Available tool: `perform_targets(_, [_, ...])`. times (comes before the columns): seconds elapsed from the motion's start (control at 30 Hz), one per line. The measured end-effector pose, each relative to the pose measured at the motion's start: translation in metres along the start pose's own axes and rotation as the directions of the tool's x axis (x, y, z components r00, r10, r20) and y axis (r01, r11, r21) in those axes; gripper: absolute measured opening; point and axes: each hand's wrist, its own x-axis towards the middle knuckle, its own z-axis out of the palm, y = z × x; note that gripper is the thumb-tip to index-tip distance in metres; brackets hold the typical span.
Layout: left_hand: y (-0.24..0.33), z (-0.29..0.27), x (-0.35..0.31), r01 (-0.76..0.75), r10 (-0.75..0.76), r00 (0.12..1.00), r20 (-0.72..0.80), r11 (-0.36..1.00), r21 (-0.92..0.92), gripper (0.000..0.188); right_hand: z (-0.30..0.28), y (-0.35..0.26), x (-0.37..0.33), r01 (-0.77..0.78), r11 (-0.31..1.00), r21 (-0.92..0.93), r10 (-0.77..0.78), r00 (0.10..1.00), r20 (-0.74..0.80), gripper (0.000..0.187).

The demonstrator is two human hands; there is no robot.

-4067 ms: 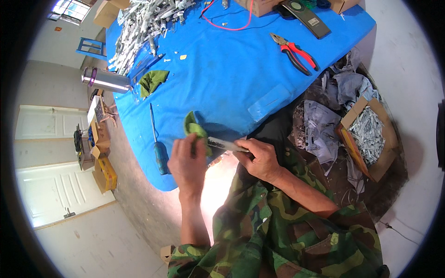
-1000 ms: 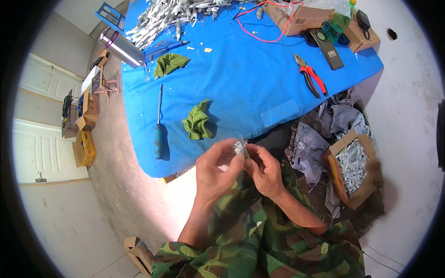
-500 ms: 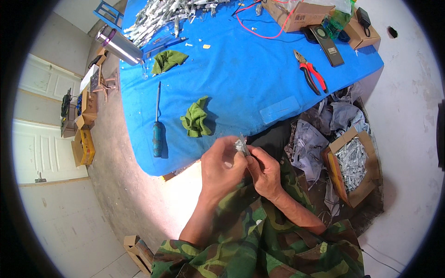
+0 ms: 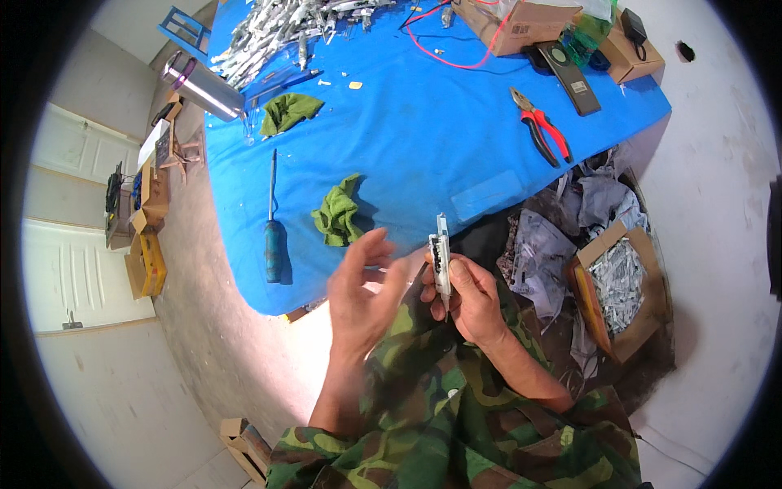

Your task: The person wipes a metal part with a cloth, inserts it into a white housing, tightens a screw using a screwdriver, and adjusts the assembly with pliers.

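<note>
The right hand [image 4: 474,303] pinches a slim grey part [image 4: 441,265], likely light and stiff, best held by its sides; the blurred left hand [image 4: 362,297] seems empty, spread.

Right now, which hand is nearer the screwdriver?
Left. The left hand is to the right of the screwdriver and closer to the person's body; the right hand is farther right, holding a slim silvery piece.

Blue-covered table [image 4: 407,114] bears two green cloths [image 4: 337,215], teal-handled screwdriver [image 4: 273,248], combination pliers [image 4: 555,139], steel flask [image 4: 205,87], cardboard boxes [image 4: 528,33], heaped grey-white parts [image 4: 281,33].
</note>
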Motion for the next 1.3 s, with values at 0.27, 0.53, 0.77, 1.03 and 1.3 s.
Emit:
perform_targets(0.27, [-0.012, -0.035, 0.007, 0.061, -0.049, 0.985, -0.167, 0.996, 0.067, 0.020, -0.003, -0.004, 0.002, -0.120, 0.964, 0.238, 0.094, 0.989, 0.119, 0.045])
perform_targets(0.53, [-0.019, -0.045, 0.013, 0.046, -0.033, 0.974, -0.223, 0.997, 0.054, 0.022, -0.009, -0.004, 0.004, -0.198, 0.905, 0.377, 0.136, 0.974, 0.183, 0.045])
perform_targets(0.77, [-0.026, -0.046, 0.015, 0.006, 0.004, 0.973, -0.230, 0.999, 0.045, 0.021, -0.010, -0.006, 0.006, -0.228, 0.869, 0.439, 0.154, 0.968, 0.197, 0.045])
perform_targets(1.03, [-0.024, -0.036, 0.013, 0.022, -0.014, 0.982, -0.189, 0.999, 0.040, 0.019, -0.012, -0.007, 0.006, -0.214, 0.888, 0.407, 0.132, 0.967, 0.219, 0.045])
perform_targets(1.3, [-0.021, -0.028, 0.009, 0.060, -0.055, 0.994, -0.096, 0.997, 0.051, 0.018, 0.004, -0.018, 0.000, -0.022, 0.991, -0.132, 0.027, 0.999, 0.039, 0.045])
